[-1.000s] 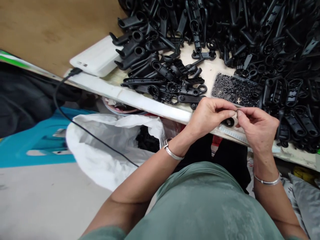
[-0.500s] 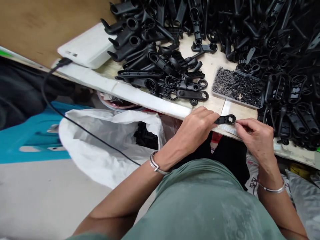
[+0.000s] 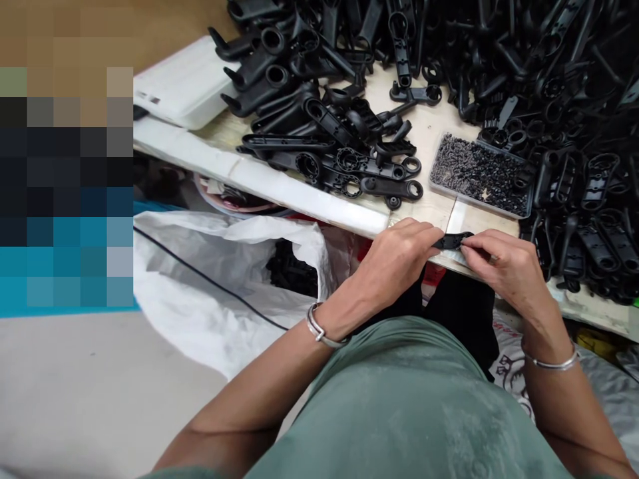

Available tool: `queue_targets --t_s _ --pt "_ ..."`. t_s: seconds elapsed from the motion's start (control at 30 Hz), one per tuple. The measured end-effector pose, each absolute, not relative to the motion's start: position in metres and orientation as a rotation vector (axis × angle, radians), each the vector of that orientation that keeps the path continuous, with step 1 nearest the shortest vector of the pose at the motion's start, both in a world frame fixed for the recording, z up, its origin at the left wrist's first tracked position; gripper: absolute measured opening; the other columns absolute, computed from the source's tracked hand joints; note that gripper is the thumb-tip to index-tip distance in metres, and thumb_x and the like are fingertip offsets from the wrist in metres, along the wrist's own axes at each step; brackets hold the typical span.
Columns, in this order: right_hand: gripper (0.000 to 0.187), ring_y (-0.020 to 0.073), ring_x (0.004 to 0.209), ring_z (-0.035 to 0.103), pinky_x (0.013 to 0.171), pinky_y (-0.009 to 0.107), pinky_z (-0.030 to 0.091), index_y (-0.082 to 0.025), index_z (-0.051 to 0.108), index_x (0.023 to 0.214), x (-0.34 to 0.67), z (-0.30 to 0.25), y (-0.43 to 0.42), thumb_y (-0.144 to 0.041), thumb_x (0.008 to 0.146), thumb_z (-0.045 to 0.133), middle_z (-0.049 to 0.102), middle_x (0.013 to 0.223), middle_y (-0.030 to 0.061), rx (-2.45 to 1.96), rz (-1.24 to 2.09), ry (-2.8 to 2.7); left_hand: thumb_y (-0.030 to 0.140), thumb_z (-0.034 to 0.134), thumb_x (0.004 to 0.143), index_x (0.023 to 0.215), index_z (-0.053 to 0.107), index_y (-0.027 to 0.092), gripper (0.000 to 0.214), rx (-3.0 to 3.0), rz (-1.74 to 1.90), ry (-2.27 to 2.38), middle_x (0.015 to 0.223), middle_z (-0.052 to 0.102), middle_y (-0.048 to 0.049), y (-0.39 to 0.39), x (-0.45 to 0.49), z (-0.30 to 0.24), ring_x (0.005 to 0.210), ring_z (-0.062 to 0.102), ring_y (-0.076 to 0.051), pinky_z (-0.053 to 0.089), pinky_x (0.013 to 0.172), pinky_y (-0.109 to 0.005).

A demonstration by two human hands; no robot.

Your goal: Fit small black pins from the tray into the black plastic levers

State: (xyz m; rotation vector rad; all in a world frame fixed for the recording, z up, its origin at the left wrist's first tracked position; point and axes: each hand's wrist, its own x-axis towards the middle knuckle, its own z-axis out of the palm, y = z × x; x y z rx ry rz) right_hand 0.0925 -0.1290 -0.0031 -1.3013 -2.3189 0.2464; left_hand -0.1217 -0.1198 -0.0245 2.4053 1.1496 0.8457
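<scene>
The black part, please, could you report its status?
Left hand holding black part. Right hand at its right end. Clear box beyond, not in the way.

A pale wooden worktop (image 3: 428, 126) runs aslant across the room, a white strip (image 3: 279, 183) along the left of its near edge. Beyond its far left corner lies a brown surface (image 3: 184, 23), wall or board unclear. Below, the floor (image 3: 100, 379) is light grey, bordered by something blue, mostly pixelated. Light is even.

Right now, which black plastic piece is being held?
The piece at the table's front edge, between left hand and right hand; the others lie untouched.
</scene>
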Motion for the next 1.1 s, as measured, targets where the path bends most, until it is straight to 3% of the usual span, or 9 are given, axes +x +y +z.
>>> queue_targets --t_s 0.5,0.87,1.1 --pt "0.02 0.0116 0.063 0.062 0.06 0.024 0.044 -0.017 0.069 0.082 0.109 0.028 -0.109 -0.017 0.094 0.053 0.069 0.074 0.0025 -1.123 0.513 -2.762 0.015 0.063 0.093 0.088 0.064 0.016 0.005 2.425 1.038 1.124 0.086 0.072 -0.0034 -0.123 -0.119 -0.033 0.081 0.066 -0.016 0.052 0.077 -0.028" --pt "0.008 0.0143 0.067 0.069 0.062 0.024 0.051 -0.019 0.072 0.082 0.121 0.02 -0.129 -0.017 0.087 0.065 0.076 0.079 0.0023 -1.432 0.408 -2.259 0.014 0.057 0.096 0.083 0.065 0.015 0.015 2.441 1.041 1.032 0.087 0.07 -0.004 -0.121 -0.12 -0.032 0.081 0.064 -0.015 0.053 0.077 -0.027" --pt "0.009 0.0139 0.066 0.069 0.061 0.024 0.052 -0.018 0.072 0.084 0.103 0.013 -0.149 -0.018 0.089 0.064 0.075 0.078 0.0029 -1.481 0.291 -2.24 0.014 0.056 0.097 0.079 0.066 0.014 0.02 2.449 1.029 1.037 0.088 0.069 -0.0044 -0.126 -0.12 -0.031 0.08 0.06 -0.015 0.052 0.075 -0.026"
